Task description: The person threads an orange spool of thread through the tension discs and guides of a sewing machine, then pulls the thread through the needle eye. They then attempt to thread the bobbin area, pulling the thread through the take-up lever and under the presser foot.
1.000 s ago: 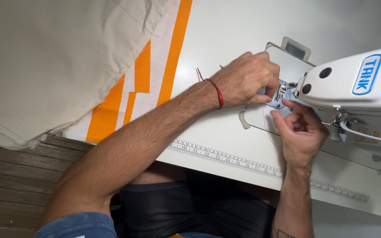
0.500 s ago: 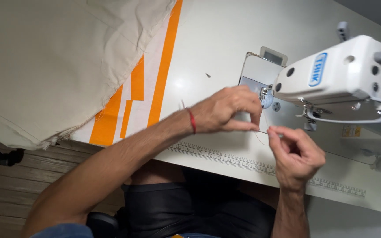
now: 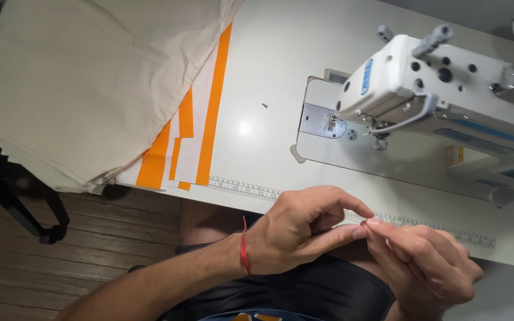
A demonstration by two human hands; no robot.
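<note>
1. While both hands meet at the near edge of the table (image 3: 269,77), the left hand (image 3: 295,232) pinches its thumb and forefinger together, tips touching the fingertips of the right hand (image 3: 423,261).
2. The right hand is likewise pinched narrow, its thumb and forefinger pressed together at the meeting point; whatever is held between the fingertips is too fine to make out, so it cannot be said for certain what they grip.
3. A red cord bracelet (image 3: 244,252) circles the left wrist.
4. The hands hover just over the printed ruler strip (image 3: 239,187) that runs along the table's front edge, above the person's lap.
5. A white sewing machine (image 3: 447,83) stands on the right part of the table, well apart from the hands; its head points toward the metal needle plate (image 3: 319,122) set in the machine bed.
6. A large beige cloth (image 3: 84,83) lies over the left part of the table and hangs off its edge.
7. Orange and white striped fabric (image 3: 200,131) shows from under the beige cloth, reaching to the ruler strip.
8. Dark wooden floorboards (image 3: 90,249) show below the table on the left.
</note>
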